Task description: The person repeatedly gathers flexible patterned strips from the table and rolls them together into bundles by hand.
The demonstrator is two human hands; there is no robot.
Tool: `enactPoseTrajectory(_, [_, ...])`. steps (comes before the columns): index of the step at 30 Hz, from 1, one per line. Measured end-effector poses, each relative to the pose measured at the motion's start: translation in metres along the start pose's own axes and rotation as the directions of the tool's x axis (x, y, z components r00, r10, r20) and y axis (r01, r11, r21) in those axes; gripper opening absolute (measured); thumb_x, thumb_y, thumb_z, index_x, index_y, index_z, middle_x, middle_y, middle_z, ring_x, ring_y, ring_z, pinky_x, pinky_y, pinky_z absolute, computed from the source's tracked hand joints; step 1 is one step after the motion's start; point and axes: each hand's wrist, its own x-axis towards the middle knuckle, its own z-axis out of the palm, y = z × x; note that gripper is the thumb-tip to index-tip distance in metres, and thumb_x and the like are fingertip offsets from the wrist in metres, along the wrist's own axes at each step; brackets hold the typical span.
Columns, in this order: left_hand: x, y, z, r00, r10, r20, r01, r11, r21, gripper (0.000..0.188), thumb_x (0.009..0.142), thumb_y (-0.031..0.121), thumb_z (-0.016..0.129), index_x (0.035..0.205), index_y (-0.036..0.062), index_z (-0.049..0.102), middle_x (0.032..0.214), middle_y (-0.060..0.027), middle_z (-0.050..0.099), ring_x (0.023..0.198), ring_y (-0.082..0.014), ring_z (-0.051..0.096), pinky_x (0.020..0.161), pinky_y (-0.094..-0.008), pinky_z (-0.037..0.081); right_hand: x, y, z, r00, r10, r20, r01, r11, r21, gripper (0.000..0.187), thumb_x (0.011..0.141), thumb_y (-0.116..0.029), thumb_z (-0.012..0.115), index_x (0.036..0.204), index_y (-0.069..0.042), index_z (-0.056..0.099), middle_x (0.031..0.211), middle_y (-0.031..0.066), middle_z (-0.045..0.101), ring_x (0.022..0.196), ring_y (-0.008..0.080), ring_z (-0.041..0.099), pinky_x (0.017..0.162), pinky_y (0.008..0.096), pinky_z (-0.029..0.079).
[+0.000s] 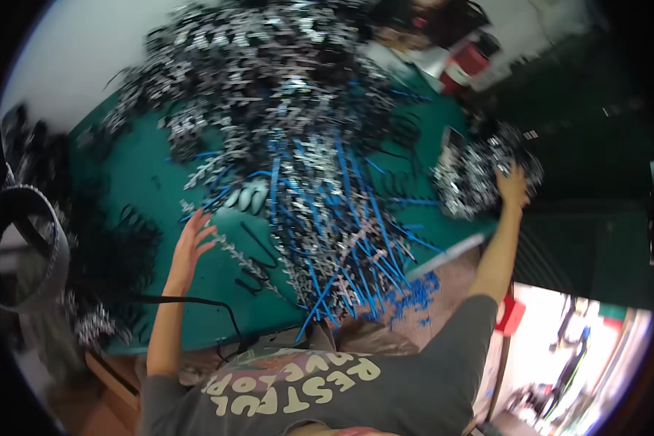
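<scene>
My left hand (193, 243) hovers over the left part of the green table (189, 316), fingers apart and nothing seen between them. A thin strip of small silvery pieces (241, 260) runs beside its fingertips. On the right, my right hand (514, 187) reaches onto a heap of shiny silver and black pieces (469, 178), its fingers stretched over the heap and slightly blurred. Between my hands lies a long spread of silvery strips mixed with blue sticks (367, 211), reaching the table's near edge.
A large pile of dark, shiny strips (269, 73) covers the far side. Black coils (127, 247) lie at the left, near a round ring-shaped fixture (27, 247). Small blue bits (414, 298) are scattered below the near edge. A red and white object (463, 67) stands far right.
</scene>
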Motion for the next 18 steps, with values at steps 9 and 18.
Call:
enactPoseTrajectory(9, [0.127,0.035,0.009,0.74,0.596,0.311,-0.535,0.241,0.81,0.059,0.076,0.027,0.064,0.128,0.0129,0.042,0.133,-0.0163,0.036,0.119,-0.0351,0.039,0.098,-0.0411,0.034,-0.092,-0.254,-0.104,0.573,-0.525,-0.629,0.796,0.538,0.276,0.034,0.073,-0.021,0.064,0.102,-0.004,0.059,0.098,0.0141,0.06,0.092,0.0308,0.054,0.081,0.039,0.042])
enactPoseTrajectory(18, [0.169,0.074,0.023,0.723,0.619,0.306,-0.57,0.286,0.77,0.052,0.071,-0.003,0.04,0.121,0.0087,0.052,0.12,-0.0143,0.054,0.109,-0.0286,0.052,0.095,-0.0345,0.039,-0.189,-0.447,-0.059,0.771,-0.518,-0.369,0.633,0.563,0.532,0.076,0.065,-0.038,0.074,0.125,-0.009,0.039,0.116,0.0193,0.044,0.108,0.0356,0.043,0.084,0.0488,0.039])
